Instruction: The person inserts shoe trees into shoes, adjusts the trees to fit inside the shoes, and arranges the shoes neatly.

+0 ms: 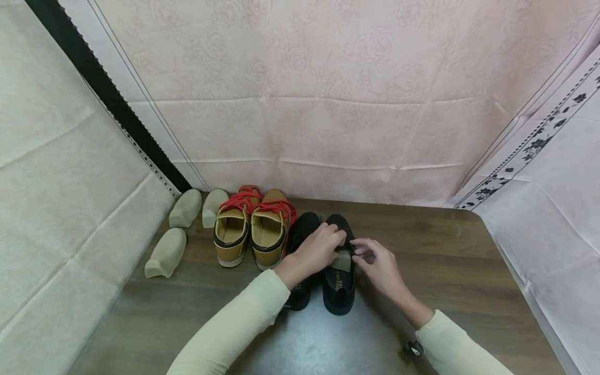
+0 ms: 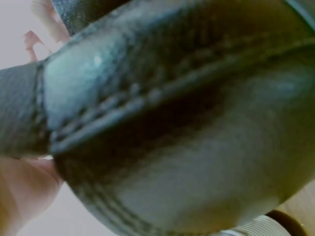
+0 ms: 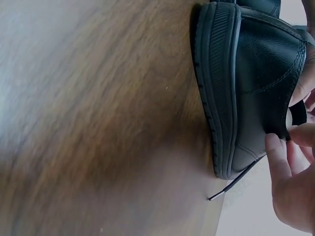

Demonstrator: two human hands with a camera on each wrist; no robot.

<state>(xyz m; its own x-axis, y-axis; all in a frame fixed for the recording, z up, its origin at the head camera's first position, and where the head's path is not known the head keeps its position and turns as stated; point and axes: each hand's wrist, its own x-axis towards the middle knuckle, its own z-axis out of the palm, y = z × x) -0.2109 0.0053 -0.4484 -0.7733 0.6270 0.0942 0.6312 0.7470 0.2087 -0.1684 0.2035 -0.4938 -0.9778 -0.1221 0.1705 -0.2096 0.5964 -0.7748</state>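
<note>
A pair of black shoes stands on the wooden table [image 1: 445,260], toes toward the back wall. My left hand [image 1: 339,242] reaches across the left black shoe [image 1: 300,297] and curls its fingers over the opening of the right black shoe [image 1: 338,291]. My right hand [image 1: 358,251] pinches the same shoe's upper edge from the right. In the right wrist view the right black shoe [image 3: 246,88] shows its ribbed sole, my fingers [image 3: 283,157] pinch its black edge, and a thin lace end [image 3: 231,184] trails out. The left wrist view is filled with blurred black leather [image 2: 187,123].
A pair of tan shoes with red laces [image 1: 253,229] stands just left of the black pair. Three cream shoe inserts [image 1: 166,252] lie further left, near the corner. Pale fabric walls [image 1: 300,104] close in the table at the back and both sides.
</note>
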